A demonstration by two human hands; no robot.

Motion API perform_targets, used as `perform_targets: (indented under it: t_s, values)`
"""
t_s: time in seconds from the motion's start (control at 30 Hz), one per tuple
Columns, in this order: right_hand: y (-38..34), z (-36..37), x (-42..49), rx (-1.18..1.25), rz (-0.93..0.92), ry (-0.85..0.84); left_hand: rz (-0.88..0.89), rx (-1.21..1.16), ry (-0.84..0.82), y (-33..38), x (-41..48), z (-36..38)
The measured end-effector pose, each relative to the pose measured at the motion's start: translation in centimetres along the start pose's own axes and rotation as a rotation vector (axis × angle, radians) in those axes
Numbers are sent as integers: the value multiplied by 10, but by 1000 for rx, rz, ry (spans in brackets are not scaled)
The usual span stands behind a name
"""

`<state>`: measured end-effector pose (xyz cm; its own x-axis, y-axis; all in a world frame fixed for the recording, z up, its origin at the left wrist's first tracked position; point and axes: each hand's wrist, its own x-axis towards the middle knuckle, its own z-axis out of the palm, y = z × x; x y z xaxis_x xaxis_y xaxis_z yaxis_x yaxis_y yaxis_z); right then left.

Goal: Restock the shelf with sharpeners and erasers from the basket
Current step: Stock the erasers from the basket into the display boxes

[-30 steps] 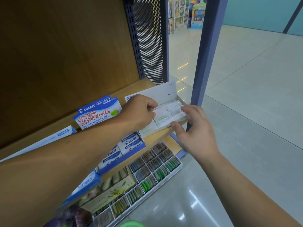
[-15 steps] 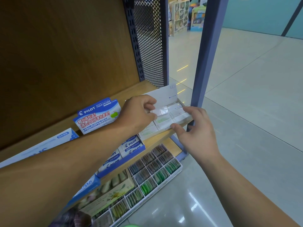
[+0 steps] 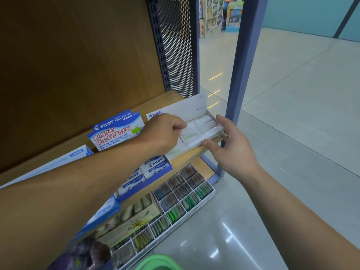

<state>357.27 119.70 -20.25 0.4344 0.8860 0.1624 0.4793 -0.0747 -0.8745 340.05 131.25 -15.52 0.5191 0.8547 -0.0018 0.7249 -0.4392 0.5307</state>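
A white eraser display box (image 3: 191,109) with an upright lid stands at the right end of the wooden shelf (image 3: 194,157). Rows of wrapped white erasers (image 3: 206,126) fill it. My left hand (image 3: 163,131) reaches over the box from the left, fingers curled and pinching one eraser (image 3: 190,135) in the middle row. My right hand (image 3: 231,147) holds the box's front right corner, thumb on the front edge and fingers along the right side. The green basket (image 3: 155,263) shows only as a rim at the bottom edge.
A blue Pilot foam eraser box (image 3: 116,129) stands left of the white box, with more blue boxes (image 3: 78,152) further left. A lower shelf holds a tray of coloured items (image 3: 181,195). A grey metal post (image 3: 241,75) and a perforated panel (image 3: 175,45) frame the shelf's right end.
My left hand's fingers have curled tighter onto the eraser in the box. My right hand stays at the box's front right corner. The view has shifted slightly.
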Motion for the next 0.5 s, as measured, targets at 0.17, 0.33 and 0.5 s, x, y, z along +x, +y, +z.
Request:
perform_targets:
  t_s: [0.17,0.33,0.5]
  values:
    - [-14,-6,-2,-161,16,57,35,55,-48,-4,-29,-9]
    - [-23,3,-17,-176,32,20,187,212,-77,-12,-51,-11]
    - [-29,6,-23,-238,13,-107,236,182,-48,-15,-65,-9]
